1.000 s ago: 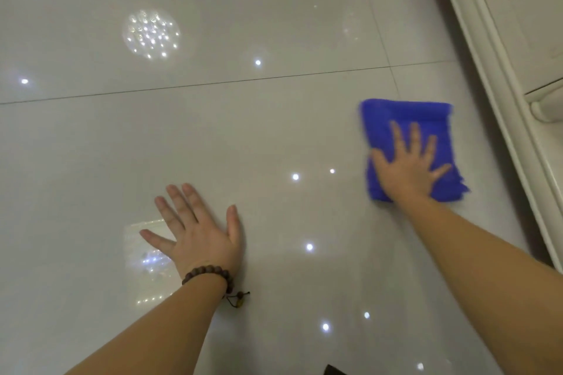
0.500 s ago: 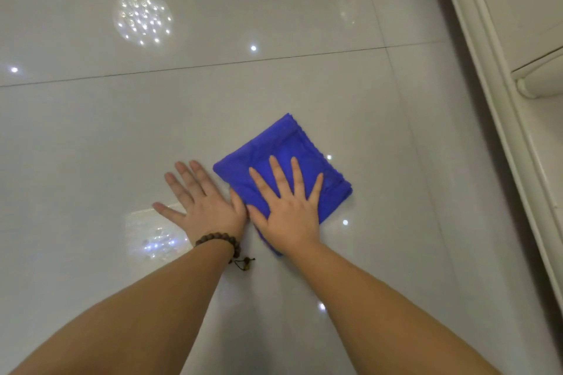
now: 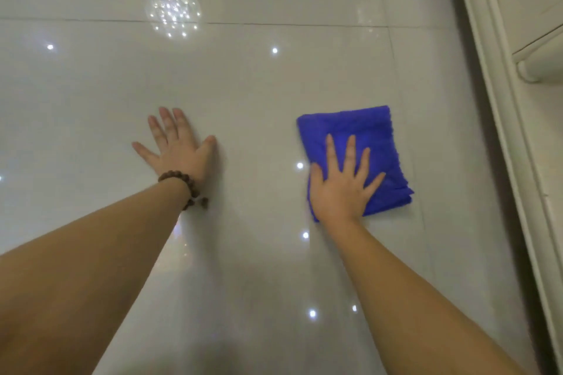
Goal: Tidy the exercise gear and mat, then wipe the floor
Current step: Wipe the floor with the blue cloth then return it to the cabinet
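From the head camera, looking down, a glossy pale tiled floor (image 3: 243, 94) fills nearly the whole picture, with thin grout lines crossing it and small bright light reflections scattered over it, including a round cluster of dots toward the upper left.

The right hand (image 3: 342, 189) lies palm down on a folded blue cloth (image 3: 359, 128), which sits flat on the floor to the right of centre. Its fingers (image 3: 350, 152) are spread apart and stretched out straight, pressing on the cloth's surface rather than curled around it; the thumb reaches to the cloth's left edge. The heel of the hand covers the cloth's near left corner, while the far part and the right side of the cloth show bare. The cloth's layered folds are visible along its right edge.

The left hand (image 3: 179, 146) rests flat on the bare floor, well apart from the cloth, to its left. Its fingers are extended and slightly splayed, holding nothing. A bracelet of brown beads (image 3: 179, 181) circles the left wrist, with a small dangling piece beside it just over the tile.

Both bare forearms stretch in from the bottom edge of the picture.

Along the right side runs a cream-coloured moulded base of furniture or wall trim (image 3: 499, 119), near the cloth but not touching it.
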A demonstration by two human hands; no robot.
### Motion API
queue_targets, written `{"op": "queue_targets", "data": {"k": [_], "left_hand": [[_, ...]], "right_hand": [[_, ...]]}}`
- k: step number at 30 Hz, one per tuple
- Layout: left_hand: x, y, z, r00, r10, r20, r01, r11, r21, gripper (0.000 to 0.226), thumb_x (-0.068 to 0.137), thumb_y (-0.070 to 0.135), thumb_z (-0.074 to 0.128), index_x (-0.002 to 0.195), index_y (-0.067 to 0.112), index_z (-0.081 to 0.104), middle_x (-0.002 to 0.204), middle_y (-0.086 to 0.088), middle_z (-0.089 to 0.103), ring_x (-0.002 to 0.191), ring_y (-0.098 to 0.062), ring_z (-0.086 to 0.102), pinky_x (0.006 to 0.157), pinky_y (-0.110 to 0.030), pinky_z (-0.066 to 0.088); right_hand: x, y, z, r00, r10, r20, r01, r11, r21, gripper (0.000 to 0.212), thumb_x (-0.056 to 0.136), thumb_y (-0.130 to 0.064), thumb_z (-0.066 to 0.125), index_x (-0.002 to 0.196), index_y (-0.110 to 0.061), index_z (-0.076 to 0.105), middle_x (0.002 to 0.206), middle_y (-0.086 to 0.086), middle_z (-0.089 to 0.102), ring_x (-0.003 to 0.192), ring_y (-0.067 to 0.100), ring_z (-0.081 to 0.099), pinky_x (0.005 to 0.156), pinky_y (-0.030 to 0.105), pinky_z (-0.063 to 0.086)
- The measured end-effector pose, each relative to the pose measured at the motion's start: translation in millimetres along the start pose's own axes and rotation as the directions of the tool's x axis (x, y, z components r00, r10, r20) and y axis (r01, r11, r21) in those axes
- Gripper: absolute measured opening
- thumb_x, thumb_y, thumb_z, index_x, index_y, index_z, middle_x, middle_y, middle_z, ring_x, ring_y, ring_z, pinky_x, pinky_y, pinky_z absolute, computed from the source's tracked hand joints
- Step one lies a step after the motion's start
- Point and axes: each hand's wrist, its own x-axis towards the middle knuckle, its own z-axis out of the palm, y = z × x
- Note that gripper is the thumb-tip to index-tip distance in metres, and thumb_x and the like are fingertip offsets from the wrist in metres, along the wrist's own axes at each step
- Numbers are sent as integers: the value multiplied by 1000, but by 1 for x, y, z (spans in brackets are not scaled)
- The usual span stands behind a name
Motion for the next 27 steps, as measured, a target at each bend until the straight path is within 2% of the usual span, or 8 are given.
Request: {"op": "queue_targets", "data": {"k": [3,6,10,14,20,22,25,27], "left_hand": [[-17,-18,-13,999,38,8,-36,987,-159,71,98,43,42,154,17,8,162,0,-6,148,-22,-11,115,-58,-5],[-73,-52,-13,1000,-12,-21,10,995,-104,73,96,46,43,154,20,7,162,1,-5,148,-21,-10,114,-59,0],[-159,-99,-2,985,-160,61,159,987,30,77,95,56,33,154,24,-5,161,1,-13,147,-22,-14,115,-60,0],[-206,-134,7,952,-288,100,286,958,40,83,91,63,30,153,25,-11,160,-4,-17,147,-25,-13,115,-61,3],[-236,-190,3,894,-443,61,444,896,6,87,89,67,33,152,27,-13,160,-5,-19,147,-23,-16,114,-62,0],[-229,-205,4,865,-490,109,491,871,14,92,83,77,25,150,30,-19,158,-5,-25,146,-24,-20,112,-66,0],[-224,-210,14,852,-497,162,505,863,-8,99,74,86,16,146,32,-26,156,-5,-30,144,-25,-26,108,-72,-2],[-223,-210,21,861,-490,136,497,868,-18,101,72,87,14,146,31,-27,156,-6,-30,143,-26,-27,107,-73,-1]], "right_hand": [[-73,-40,20,924,-377,59,380,924,-54,60,88,-58,32,146,-43,28,158,-4,22,145,28,17,111,64,5],[-74,-13,11,840,-528,126,540,836,-98,57,89,-60,35,144,-45,32,156,-5,28,142,26,27,107,60,22],[-33,69,-19,950,-284,132,307,928,-210,62,87,-66,20,146,-47,22,157,-4,25,139,28,28,98,59,30],[0,110,-33,970,-155,187,199,949,-245,70,83,-79,20,145,-53,1,161,-5,-1,146,30,0,106,71,5],[-23,75,-21,991,-72,116,80,994,-68,86,71,-88,2,147,-50,5,161,-4,-3,147,29,-4,109,67,6],[-57,34,-5,980,-169,101,176,982,-69,81,75,-84,8,148,-48,10,161,-3,2,147,30,-2,109,68,6],[-145,-34,30,835,-544,83,550,830,-92,68,84,-74,29,146,-45,24,159,2,16,146,35,7,110,67,3],[-190,-56,46,584,-803,117,811,576,-99,64,86,-70,35,145,-45,30,158,2,20,146,36,10,110,68,5]]}}
